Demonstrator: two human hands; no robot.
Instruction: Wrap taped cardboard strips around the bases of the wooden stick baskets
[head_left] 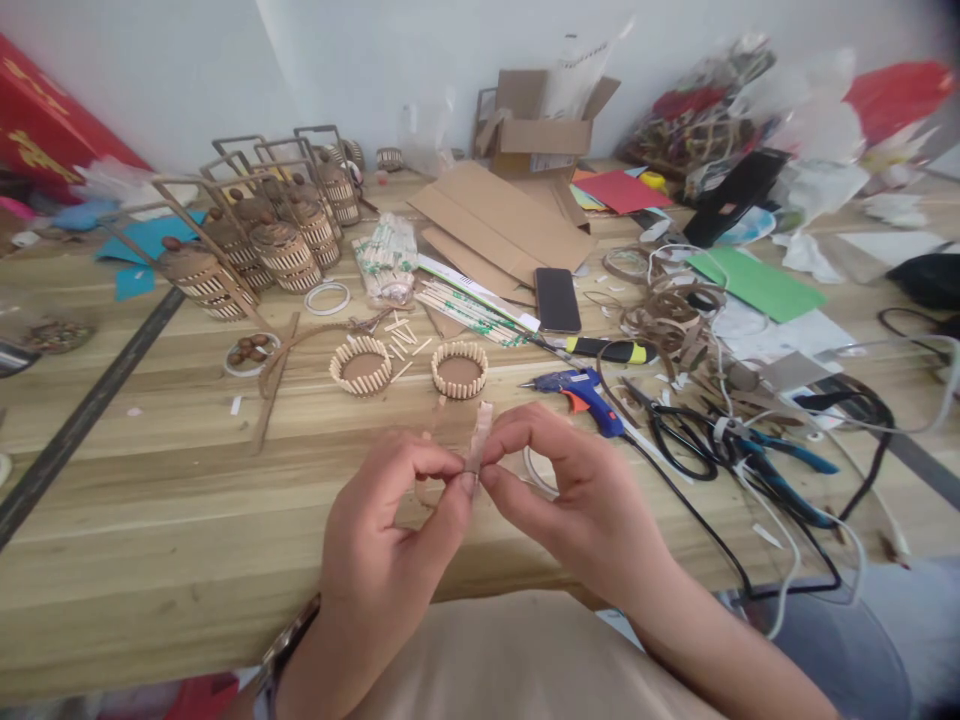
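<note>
My left hand [390,530] and my right hand [574,490] meet above the near edge of the wooden table [150,500]. Both pinch a small strip of short wooden sticks [478,440] between thumb and fingertips. The strip stands nearly upright between the two hands. Beyond it on the table lie two small round stick baskets, one on the left [361,364] and one on the right [459,369]. A blue glue gun [581,390] lies just right of them.
Several finished stick baskets with handles [255,240] stand at the back left. Cardboard sheets [495,220], a phone [557,299], black scissors [679,435], pliers [780,460], cables and paper strips crowd the middle and right. A small dish of nuts [251,352] sits left.
</note>
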